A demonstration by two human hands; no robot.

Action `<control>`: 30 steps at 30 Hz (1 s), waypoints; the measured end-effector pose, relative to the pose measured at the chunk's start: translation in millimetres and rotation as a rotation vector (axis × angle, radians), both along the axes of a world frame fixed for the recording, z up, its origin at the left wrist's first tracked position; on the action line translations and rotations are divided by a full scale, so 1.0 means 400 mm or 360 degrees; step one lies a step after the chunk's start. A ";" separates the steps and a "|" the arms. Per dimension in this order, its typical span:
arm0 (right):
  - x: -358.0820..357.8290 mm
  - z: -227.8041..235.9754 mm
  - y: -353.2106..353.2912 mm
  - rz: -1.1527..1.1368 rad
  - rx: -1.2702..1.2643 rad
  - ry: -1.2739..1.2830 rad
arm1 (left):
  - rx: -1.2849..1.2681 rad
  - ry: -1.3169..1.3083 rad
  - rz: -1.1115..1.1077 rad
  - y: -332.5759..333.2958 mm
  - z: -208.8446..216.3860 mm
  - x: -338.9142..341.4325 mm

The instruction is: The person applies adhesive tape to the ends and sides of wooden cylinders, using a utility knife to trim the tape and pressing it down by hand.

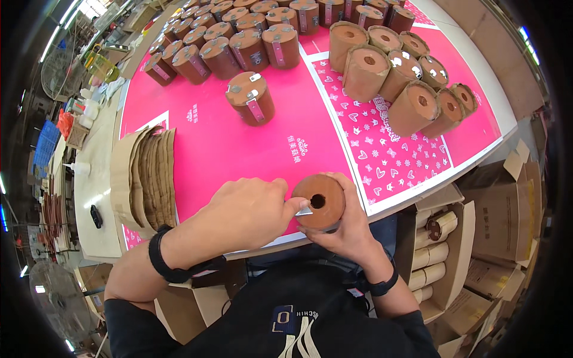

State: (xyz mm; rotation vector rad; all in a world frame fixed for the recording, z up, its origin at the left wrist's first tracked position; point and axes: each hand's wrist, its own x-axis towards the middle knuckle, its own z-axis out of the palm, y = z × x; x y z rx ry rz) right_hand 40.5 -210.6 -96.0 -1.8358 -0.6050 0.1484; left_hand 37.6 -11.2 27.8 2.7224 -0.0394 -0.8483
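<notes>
My right hand [351, 230] is wrapped round the side of a brown cylinder [332, 200], whose flat end with a dark round hole faces up. It sits at the front edge of the pink-covered table. My left hand [253, 206] is closed, thumb stretched toward the hole. A small pale flat piece [305, 211] shows under the thumb against the cylinder's end; I cannot make out exactly what it is. Beyond my hands a single brown cylinder box [260, 112] with a pink strap and metal fittings stands upright.
Several strapped cylinder boxes [280, 46] crowd the table's far side. Paper-wrapped cylinders [412, 110] stand at the right. Folded brown paper [149, 179] is stacked at the left. Below the table's right edge, an open carton [456, 262] holds wrapped cylinders.
</notes>
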 end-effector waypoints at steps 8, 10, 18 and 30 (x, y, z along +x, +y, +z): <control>-0.031 -0.015 0.027 -0.0208 -0.0051 -0.0266 | -0.0081 -0.0276 0.0072 -0.007 -0.027 -0.012; -0.038 -0.009 0.027 -0.0184 -0.0012 -0.0288 | -0.0090 -0.0281 0.0092 0.002 -0.018 -0.021; -0.045 0.052 -0.017 -0.0023 -0.0353 -0.0156 | -0.0189 -0.0271 0.0149 0.028 -0.022 -0.095; -0.048 0.043 0.000 -0.0113 -0.0278 -0.0298 | -0.0232 -0.0259 0.0146 -0.005 -0.034 -0.079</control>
